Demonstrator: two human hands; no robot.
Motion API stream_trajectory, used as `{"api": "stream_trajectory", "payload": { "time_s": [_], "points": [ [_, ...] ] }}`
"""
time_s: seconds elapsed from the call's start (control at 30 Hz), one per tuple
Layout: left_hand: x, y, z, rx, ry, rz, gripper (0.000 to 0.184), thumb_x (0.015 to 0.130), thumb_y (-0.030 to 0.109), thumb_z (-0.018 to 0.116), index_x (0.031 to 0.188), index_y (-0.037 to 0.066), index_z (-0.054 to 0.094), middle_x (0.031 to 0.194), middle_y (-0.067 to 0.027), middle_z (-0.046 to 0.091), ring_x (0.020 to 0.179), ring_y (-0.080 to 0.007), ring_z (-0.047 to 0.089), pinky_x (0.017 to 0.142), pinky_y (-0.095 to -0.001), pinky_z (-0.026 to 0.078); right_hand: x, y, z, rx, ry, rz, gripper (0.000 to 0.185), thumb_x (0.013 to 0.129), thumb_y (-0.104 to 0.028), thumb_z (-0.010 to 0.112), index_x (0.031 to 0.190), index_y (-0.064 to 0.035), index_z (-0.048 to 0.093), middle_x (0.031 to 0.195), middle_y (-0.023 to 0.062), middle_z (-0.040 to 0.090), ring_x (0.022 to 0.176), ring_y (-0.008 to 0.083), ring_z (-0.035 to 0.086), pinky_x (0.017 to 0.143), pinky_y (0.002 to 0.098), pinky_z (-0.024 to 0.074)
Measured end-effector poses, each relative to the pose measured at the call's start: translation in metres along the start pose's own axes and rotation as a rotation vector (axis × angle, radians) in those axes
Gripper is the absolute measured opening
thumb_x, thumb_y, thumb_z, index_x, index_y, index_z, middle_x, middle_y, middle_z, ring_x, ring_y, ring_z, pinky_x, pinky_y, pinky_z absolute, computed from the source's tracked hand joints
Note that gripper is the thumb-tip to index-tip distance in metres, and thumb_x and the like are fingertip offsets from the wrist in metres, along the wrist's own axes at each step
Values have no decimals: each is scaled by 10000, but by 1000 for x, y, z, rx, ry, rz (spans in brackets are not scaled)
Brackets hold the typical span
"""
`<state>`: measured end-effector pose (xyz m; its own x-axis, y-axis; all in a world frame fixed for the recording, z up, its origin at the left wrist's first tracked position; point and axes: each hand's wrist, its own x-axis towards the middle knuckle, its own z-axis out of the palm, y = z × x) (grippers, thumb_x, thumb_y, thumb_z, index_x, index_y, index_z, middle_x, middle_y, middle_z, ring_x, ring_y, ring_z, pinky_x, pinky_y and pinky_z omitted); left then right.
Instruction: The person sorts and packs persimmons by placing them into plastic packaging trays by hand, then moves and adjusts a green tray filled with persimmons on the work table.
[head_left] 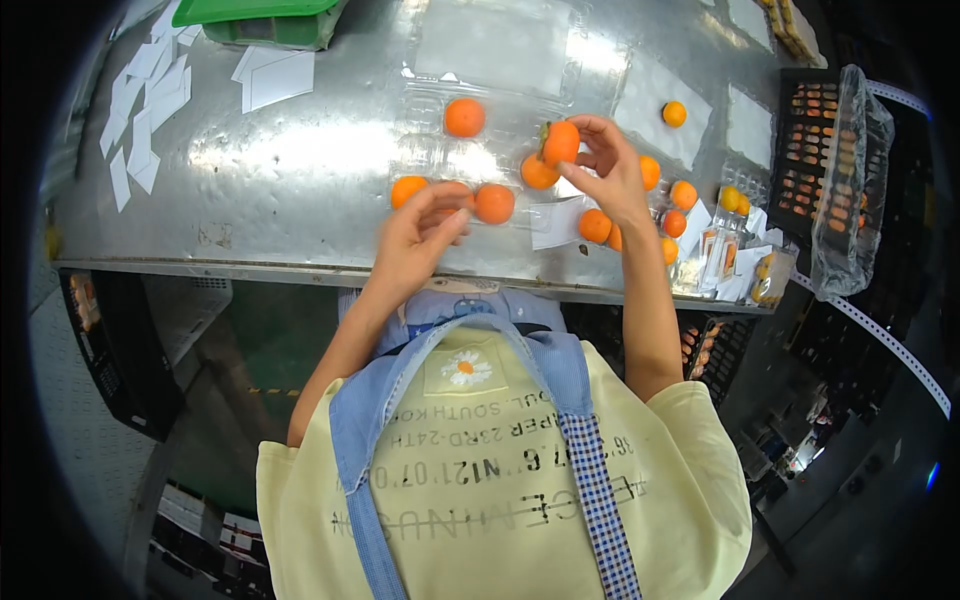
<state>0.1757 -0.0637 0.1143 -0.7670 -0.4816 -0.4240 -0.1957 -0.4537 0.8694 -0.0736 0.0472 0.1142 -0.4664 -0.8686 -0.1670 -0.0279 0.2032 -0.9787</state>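
One orange fruit (562,143) with a green calyx showed in the head view, pinched between thumb and fingers of the right hand (615,180) above the metal tabletop (300,190), overlapping a second fruit (538,173). The left hand (412,240) was half curled at a third fruit (458,189), grip undeterminable, beside a fourth fruit (495,204). White sheets (277,82) lay near a green container (262,27).

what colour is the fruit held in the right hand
The fruit in the right hand is orange; the head view shows it best.
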Motion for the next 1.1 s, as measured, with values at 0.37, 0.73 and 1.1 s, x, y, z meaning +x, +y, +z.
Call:
{"api": "stream_trajectory", "payload": {
  "time_s": [0.37,0.73,1.1],
  "points": [
    [13,19,24,-592,-174,-128,480,989,318,474,1351,15,389,1225,-142,556,1033,-199,601,865,-353,526,-30,-28,53,165,-130,-137,510,732,-123,760,1178,-38,529,1106,70,574,1020,183,570,894,338,468],
    [8,13,22,-610,-117,-154,393,963,226,545,1292,30,457,1160,-112,596,1028,-191,613,877,-361,537,-35,-31,61,95,-134,31,426,799,-117,713,1170,-11,531,1083,63,580,1042,156,567,927,325,458],
    [6,8,6,-336,-95,-213,492,985,398,445,1299,19,458,1122,-119,604,893,-175,609,764,-293,491,-70,-24,-114,-169,380,124,382,850,-204,671,1177,-17,607,1013,59,640,832,131,601,750,271,503]
  ]
}}
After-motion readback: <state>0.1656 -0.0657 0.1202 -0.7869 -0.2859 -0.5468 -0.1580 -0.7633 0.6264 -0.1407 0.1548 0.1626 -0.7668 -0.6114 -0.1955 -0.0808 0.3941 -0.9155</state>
